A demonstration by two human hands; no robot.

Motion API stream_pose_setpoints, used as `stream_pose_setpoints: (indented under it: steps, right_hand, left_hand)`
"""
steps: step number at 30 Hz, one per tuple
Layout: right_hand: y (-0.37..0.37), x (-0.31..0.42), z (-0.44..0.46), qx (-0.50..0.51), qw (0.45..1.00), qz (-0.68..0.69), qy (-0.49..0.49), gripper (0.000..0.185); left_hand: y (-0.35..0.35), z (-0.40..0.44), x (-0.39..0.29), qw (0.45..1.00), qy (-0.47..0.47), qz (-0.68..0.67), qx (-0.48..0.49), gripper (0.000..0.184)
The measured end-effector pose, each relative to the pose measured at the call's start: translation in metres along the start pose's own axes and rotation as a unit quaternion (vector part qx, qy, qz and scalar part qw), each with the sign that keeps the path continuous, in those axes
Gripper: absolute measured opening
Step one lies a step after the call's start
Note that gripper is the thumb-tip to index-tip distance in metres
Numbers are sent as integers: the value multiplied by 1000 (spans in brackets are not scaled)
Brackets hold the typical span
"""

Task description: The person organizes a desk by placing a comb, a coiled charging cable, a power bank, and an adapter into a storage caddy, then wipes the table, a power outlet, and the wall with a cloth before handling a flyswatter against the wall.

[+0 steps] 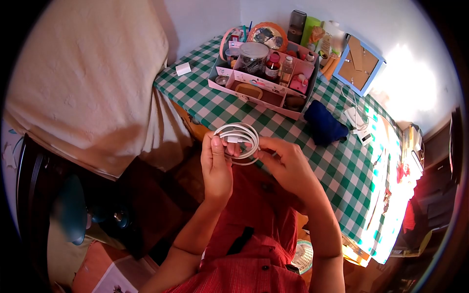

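A white charging cable [247,128], wound into a loose coil, is held up between both hands in front of the table's near edge. My left hand [216,166] grips the coil's left side, thumb on top. On the right side, my right hand [283,158] pinches the loops between thumb and fingers, and a short cable end sticks out by it. A pale connector [233,139] shows inside the coil. Some fingertips are hidden behind the loops.
A green checked tablecloth [195,97] covers the table. On it stand a pink divided organizer [264,105] with jars and bottles, a dark blue cloth [325,123], a white power strip [355,119], a small white card [183,69] and a blue frame [365,90] against the wall.
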State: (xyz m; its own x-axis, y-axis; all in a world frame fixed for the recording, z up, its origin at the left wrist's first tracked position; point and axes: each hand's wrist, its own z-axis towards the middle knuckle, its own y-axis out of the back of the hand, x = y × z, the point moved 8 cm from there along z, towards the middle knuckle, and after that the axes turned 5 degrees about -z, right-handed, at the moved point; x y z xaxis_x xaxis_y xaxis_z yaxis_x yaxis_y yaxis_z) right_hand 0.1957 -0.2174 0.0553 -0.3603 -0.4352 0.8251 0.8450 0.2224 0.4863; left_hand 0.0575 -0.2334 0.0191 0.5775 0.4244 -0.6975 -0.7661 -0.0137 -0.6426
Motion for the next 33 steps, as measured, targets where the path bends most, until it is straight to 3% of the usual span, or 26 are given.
stream_pose_setpoints:
  steps: [4,6,9,11,12,15,19,21,24,29,32,33]
  right_hand:
    - [1,-4,4,-2,1000,-11,2,27]
    - [2,5,3,-21,1000,-2,23,32]
    - [6,18,-2,-87,991,105,3,43]
    - [4,40,-7,-102,984,-13,144,50]
    - [3,40,-7,-102,984,-13,144,50]
    - [-1,42,-11,-143,960,-159,181,41]
    - [2,37,-13,-186,942,-221,173,33]
    - [5,51,-20,-247,889,-283,263,25]
    - [9,59,-28,-298,854,-295,309,22]
    - [-3,69,-39,-220,827,-293,426,20]
    - [16,70,-33,-218,855,-282,377,22]
    - [26,60,-31,-242,889,-224,317,23]
  left_hand:
    - [0,-1,7,999,22,-24,24,23]
    - [0,-2,12,999,31,-25,-14,22]
    - [2,-6,17,999,23,-3,-34,22]
    - [7,-5,16,999,-4,42,-30,23]
    - [7,-5,12,996,-28,85,-26,23]
    - [0,-9,12,993,-17,111,-42,24]
    - [-7,-16,17,986,-13,164,32,22]
    - [-6,-14,17,987,-8,160,21,23]
    - [0,-7,18,992,24,125,-14,26]
    - [-6,-4,19,996,24,84,-4,28]
    - [-8,-4,18,985,25,166,27,28]
    - [-11,-4,15,986,32,164,23,27]
